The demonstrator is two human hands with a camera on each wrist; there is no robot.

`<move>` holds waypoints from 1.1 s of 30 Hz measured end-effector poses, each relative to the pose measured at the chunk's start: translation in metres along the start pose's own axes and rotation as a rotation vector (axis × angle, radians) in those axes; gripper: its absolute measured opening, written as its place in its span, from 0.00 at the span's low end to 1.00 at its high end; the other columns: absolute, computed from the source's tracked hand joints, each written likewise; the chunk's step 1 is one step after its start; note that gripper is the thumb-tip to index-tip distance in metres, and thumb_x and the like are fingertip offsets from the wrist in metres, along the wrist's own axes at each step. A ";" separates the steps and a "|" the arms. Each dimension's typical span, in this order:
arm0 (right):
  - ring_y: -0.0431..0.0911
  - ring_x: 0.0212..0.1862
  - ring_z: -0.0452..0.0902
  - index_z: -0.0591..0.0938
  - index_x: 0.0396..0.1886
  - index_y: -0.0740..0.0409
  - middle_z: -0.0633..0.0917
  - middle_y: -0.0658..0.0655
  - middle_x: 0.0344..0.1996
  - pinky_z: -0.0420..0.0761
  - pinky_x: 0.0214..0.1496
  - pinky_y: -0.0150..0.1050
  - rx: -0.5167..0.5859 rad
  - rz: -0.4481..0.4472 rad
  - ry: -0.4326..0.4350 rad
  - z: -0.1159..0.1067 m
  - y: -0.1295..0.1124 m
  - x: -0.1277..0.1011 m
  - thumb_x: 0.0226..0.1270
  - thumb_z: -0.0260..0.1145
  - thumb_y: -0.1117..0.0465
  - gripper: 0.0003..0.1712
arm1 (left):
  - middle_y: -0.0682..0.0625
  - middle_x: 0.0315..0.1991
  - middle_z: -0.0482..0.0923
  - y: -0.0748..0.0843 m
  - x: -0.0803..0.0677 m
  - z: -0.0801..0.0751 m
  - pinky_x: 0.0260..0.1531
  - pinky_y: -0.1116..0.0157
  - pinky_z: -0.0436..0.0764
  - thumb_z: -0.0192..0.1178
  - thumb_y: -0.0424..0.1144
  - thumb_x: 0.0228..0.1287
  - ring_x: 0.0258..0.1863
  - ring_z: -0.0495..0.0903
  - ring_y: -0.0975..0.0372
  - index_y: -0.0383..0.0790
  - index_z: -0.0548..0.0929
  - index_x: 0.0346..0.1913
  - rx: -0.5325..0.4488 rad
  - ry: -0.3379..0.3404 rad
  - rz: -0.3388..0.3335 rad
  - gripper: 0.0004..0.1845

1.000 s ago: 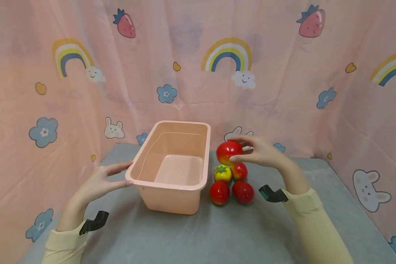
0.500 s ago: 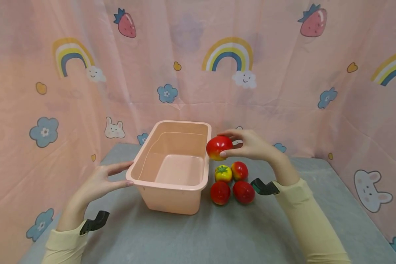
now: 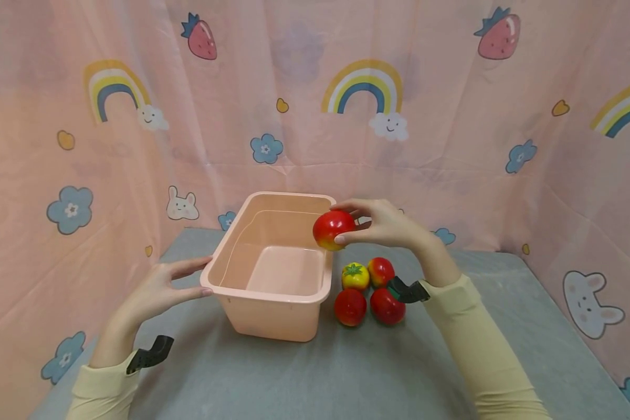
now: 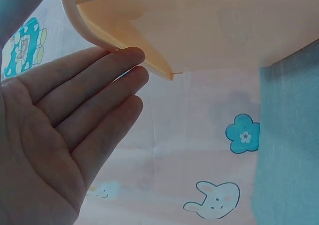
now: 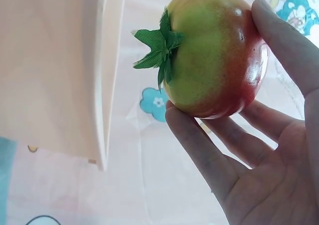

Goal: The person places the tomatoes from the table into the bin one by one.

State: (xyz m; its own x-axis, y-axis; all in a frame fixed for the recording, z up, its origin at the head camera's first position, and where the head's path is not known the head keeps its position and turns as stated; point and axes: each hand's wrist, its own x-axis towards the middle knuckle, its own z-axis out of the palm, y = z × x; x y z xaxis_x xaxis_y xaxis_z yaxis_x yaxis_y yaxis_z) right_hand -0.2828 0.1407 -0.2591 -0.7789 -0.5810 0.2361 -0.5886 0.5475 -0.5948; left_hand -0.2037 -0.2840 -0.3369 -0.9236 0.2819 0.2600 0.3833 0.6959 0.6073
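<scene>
My right hand (image 3: 380, 221) pinches a shiny red tomato (image 3: 333, 230) between thumb and fingers, above the right rim of a peach plastic bin (image 3: 273, 296). In the right wrist view the tomato (image 5: 217, 53) shows a yellow-green side and green leaves. My left hand (image 3: 160, 290) touches the bin's left rim near its front corner with thumb and fingers. Straight fingers (image 4: 94, 83) lie against that rim in the left wrist view. Right of the bin, a yellow tomato with green leaves (image 3: 354, 276) stands among several red ones (image 3: 350, 307).
A grey cloth (image 3: 304, 379) covers the table. Behind it hangs a pink curtain (image 3: 441, 146) printed with rainbows, flowers and rabbits. A black wrist mount (image 3: 408, 290) on the right sleeve overlaps one red tomato (image 3: 387, 307) in the head view.
My right hand has carried the tomato left and slightly upward, from above the other tomatoes to over the bin's right rim. My left hand and the bin stay where they were.
</scene>
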 end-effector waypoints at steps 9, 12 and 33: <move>0.49 0.52 0.79 0.75 0.61 0.49 0.81 0.54 0.53 0.83 0.50 0.42 0.012 -0.022 -0.015 0.005 -0.006 0.013 0.52 0.74 0.48 0.35 | 0.53 0.60 0.77 0.001 -0.001 0.000 0.56 0.48 0.75 0.70 0.54 0.51 0.61 0.74 0.50 0.53 0.76 0.62 0.000 0.003 -0.009 0.33; 0.49 0.52 0.79 0.75 0.60 0.50 0.81 0.54 0.53 0.83 0.50 0.43 0.029 -0.024 -0.033 0.007 -0.006 0.017 0.52 0.74 0.49 0.35 | 0.53 0.59 0.77 0.001 -0.001 0.000 0.56 0.48 0.75 0.70 0.54 0.52 0.61 0.74 0.50 0.53 0.76 0.62 0.002 0.004 -0.007 0.33; 0.47 0.54 0.80 0.75 0.61 0.52 0.81 0.54 0.55 0.82 0.53 0.44 0.067 -0.064 -0.114 0.018 -0.015 0.040 0.55 0.72 0.48 0.33 | 0.51 0.60 0.76 0.003 -0.002 0.000 0.56 0.45 0.74 0.69 0.52 0.53 0.61 0.73 0.48 0.53 0.76 0.63 -0.022 -0.007 0.002 0.32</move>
State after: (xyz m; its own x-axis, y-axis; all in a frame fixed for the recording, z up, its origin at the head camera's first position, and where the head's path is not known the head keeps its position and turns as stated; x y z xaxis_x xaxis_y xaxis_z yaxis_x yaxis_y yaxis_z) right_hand -0.3010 0.0986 -0.2541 -0.7083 -0.6802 0.1887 -0.6176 0.4678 -0.6322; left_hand -0.2010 -0.2825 -0.3351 -0.9230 0.2876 0.2558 0.3849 0.6811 0.6229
